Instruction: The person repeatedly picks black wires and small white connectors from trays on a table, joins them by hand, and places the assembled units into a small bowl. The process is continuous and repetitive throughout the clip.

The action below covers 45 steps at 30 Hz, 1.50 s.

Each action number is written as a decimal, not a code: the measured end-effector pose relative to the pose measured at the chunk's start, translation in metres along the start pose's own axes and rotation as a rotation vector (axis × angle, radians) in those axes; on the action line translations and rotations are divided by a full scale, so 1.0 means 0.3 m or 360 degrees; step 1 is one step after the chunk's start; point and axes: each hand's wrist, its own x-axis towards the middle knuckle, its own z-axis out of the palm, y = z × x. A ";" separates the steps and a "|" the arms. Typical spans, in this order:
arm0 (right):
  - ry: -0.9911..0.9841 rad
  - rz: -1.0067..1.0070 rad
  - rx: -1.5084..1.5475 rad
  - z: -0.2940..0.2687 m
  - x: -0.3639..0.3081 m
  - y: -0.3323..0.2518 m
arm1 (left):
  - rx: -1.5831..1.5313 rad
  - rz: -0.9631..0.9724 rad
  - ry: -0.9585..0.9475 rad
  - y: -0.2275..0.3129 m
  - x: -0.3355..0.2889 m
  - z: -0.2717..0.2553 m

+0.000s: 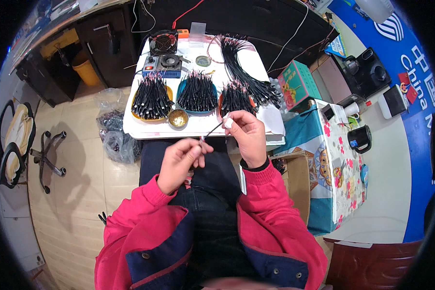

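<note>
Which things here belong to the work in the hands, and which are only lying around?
In the work: left hand and right hand holding one thin black cable; trays of black cables; small brass bowl; loose cable bundle.

Lying about: green box, black mug, office chair.

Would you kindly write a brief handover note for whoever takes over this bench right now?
Left hand: pinches one end of a short black cable.
Right hand: pinches the other end, a white bit at its fingertips.
On the white table: three trays heaped with similar black cables, a loose bundle, a small brass dish, a fan unit.
Done: cannot tell.
Left: the cable in hand is not set down.
</note>
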 end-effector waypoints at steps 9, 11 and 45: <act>-0.0193 -0.0352 -0.0534 0.034 -0.029 0.043 | 0.0025 -0.0086 0.0139 0.031 0.057 0.024; -0.0250 -0.0269 -0.0502 0.033 -0.030 0.044 | 0.0016 -0.0102 0.0154 0.033 0.053 0.027; -0.0560 0.0610 0.1188 0.018 -0.101 0.137 | -0.0099 -0.0237 -0.0100 0.008 -0.002 0.010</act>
